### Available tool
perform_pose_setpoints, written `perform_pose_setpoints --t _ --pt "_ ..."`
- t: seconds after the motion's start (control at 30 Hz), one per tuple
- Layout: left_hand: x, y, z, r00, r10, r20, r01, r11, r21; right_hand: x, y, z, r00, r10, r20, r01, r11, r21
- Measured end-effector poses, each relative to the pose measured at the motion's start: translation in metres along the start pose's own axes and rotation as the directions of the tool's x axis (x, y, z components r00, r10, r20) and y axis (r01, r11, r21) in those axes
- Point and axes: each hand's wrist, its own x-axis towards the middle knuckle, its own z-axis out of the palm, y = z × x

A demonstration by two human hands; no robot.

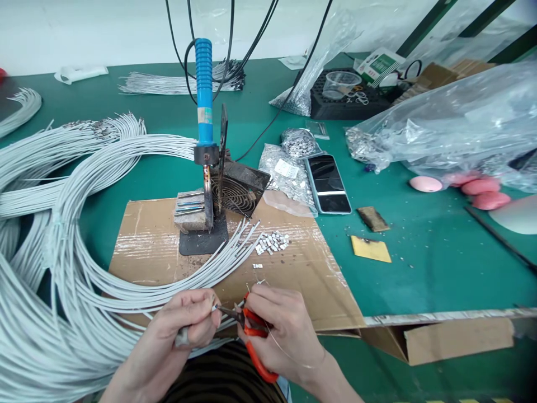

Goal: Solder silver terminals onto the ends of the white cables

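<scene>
My left hand (188,320) pinches the end of a white cable between thumb and fingers, near the front of the cardboard. My right hand (283,319) is wrapped round the orange handles of dark-bladed scissors (260,364). The blade tips meet the small white end at my left fingertips; whether they grip it I cannot tell. A thin strand hangs across my right wrist. Beyond the hands, the cable ends of a large white bundle (163,292) fan over the cardboard (293,280), beside a pile of small white-and-silver pieces (272,242).
A blue-handled soldering iron (205,95) stands upright beside a small fan (239,187) and a block (192,211). Coiled cables (71,235) fill the left side. A phone (328,184), a yellow sponge (371,249) and plastic bags (453,117) lie to the right.
</scene>
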Motion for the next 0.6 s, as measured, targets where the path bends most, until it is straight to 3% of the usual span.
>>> perform_pose_setpoints --t 0.43,0.6 --pt "0.004 -0.002 -0.004 0.993 -0.084 0.086 0.090 0.994 -0.063 0.001 0.006 0.006 0.987 -0.107 -0.119 0.102 0.993 -0.052" --pt "0.002 -0.004 -0.003 0.991 -0.089 0.099 0.098 0.991 -0.088 -0.003 0.000 0.017 0.974 -0.064 -0.216 0.064 0.998 -0.010"
